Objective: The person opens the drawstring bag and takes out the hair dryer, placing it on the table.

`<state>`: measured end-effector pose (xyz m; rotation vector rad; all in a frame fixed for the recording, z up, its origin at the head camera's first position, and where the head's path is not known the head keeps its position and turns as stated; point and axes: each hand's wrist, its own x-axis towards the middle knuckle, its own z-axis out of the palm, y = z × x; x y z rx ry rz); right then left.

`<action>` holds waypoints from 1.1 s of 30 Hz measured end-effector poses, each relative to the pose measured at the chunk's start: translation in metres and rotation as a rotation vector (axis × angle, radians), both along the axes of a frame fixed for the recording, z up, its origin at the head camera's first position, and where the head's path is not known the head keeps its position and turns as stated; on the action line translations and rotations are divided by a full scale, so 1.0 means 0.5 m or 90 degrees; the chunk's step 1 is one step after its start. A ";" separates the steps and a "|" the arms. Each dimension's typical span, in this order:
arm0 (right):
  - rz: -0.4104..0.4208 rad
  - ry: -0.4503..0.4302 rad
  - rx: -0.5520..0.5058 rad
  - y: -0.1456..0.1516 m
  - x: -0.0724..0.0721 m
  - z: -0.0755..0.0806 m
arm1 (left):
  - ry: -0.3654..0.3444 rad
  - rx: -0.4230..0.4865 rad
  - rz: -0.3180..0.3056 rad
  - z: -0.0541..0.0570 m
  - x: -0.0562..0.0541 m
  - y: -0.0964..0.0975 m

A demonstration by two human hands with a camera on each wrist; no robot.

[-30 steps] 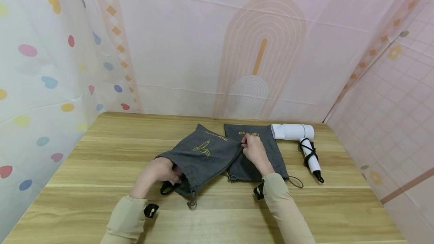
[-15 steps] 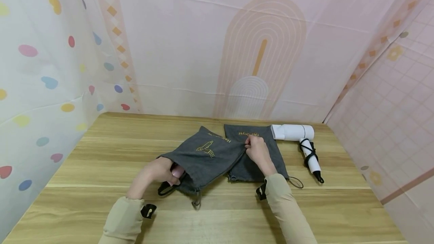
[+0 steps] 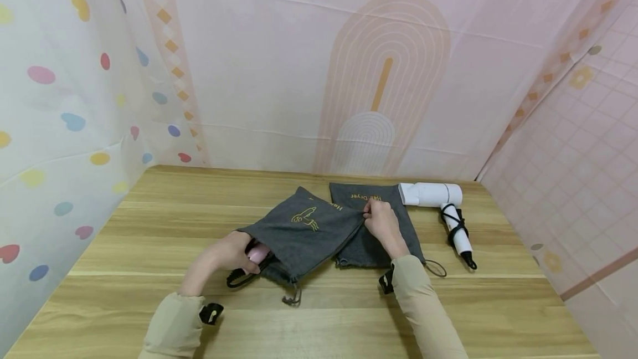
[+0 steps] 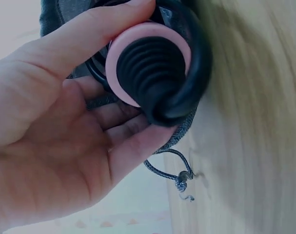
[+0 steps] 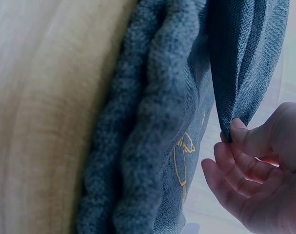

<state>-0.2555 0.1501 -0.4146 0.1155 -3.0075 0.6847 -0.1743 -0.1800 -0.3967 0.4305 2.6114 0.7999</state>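
My left hand is at the mouth of a dark grey drawstring bag and grips the pink handle of a hair dryer. The rest of the dryer is hidden inside the bag. In the left wrist view, fingers and thumb curl round the handle, whose end carries a ribbed black cord sleeve. My right hand pinches the bag's closed-end corner between thumb and fingertips, and the right wrist view shows the cloth pulled taut to that pinch. Yellow dryer print marks the bag's upper face.
Beneath the right hand lies a second grey bag with "Hair Dryer" lettering, flat on the wooden table. At the back right, a white hair dryer with its black cord wound round the handle overlaps that bag's corner.
My left hand has drawn slightly left and down, and more of the pink handle shows at the bag's mouth. The right hand and the held bag have shifted a little to the right.
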 end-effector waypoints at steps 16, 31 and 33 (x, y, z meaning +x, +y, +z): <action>0.037 -0.052 0.022 -0.006 0.000 0.001 | 0.005 -0.109 0.063 0.005 0.007 0.033; 0.149 -0.020 0.024 -0.017 -0.007 0.020 | 0.044 -0.128 0.055 0.002 -0.008 0.029; 0.174 -0.012 0.019 -0.020 -0.008 0.020 | 0.043 -0.126 0.054 0.001 -0.009 0.028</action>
